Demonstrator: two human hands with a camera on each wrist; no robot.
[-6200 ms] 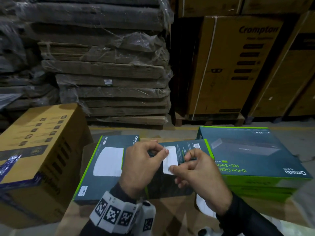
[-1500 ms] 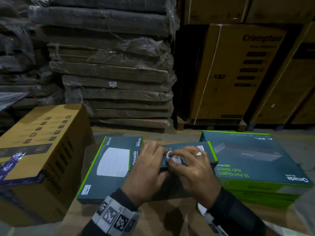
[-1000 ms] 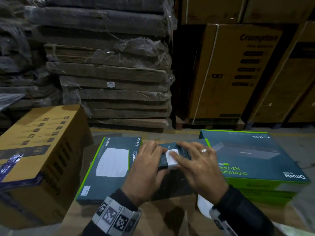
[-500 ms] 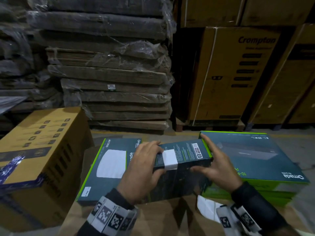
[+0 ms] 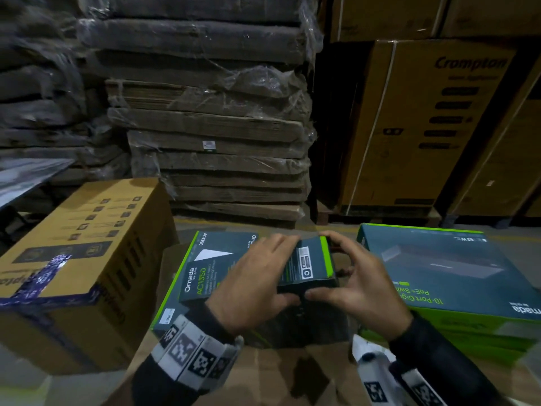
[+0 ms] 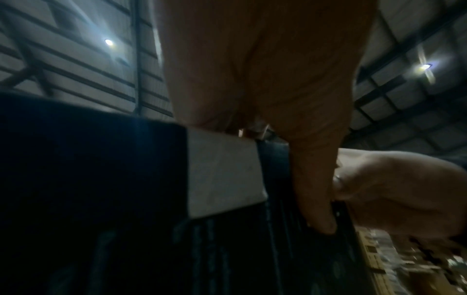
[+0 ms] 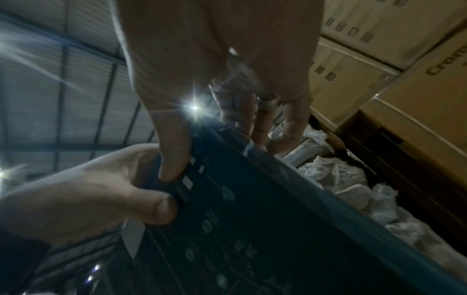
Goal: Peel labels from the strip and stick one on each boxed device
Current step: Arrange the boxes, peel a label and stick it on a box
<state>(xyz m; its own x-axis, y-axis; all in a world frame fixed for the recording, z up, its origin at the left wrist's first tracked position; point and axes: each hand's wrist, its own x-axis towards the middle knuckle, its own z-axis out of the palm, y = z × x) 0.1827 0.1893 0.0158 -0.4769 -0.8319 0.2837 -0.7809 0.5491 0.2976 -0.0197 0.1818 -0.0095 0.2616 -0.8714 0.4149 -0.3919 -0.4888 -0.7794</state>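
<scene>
Both hands hold a dark teal Omada boxed device (image 5: 310,262) lifted and tilted over the work surface. My left hand (image 5: 257,282) grips its top and near edge, and in the head view it covers the label. My right hand (image 5: 357,273) pinches the box's right end, fingers on top and thumb below. In the left wrist view a white label (image 6: 222,171) sits wrapped over the box's (image 6: 101,179) edge beside my thumb (image 6: 316,199). In the right wrist view the right hand's (image 7: 215,59) thumb presses the printed face of the box (image 7: 278,219).
A second Omada box (image 5: 222,244) lies flat behind the held one, a small white label (image 5: 168,316) at its near corner. A large green-edged switch box (image 5: 439,273) lies right. White paper (image 5: 361,348) lies under my right wrist. A yellow carton (image 5: 73,244) stands left. Wrapped stacks (image 5: 219,142) and tall cartons (image 5: 439,127) stand behind.
The label went from my fingers onto the box edge, pressed down by my right hand. Since then the right hand moved to the box's right end and both hands tilted the box.
</scene>
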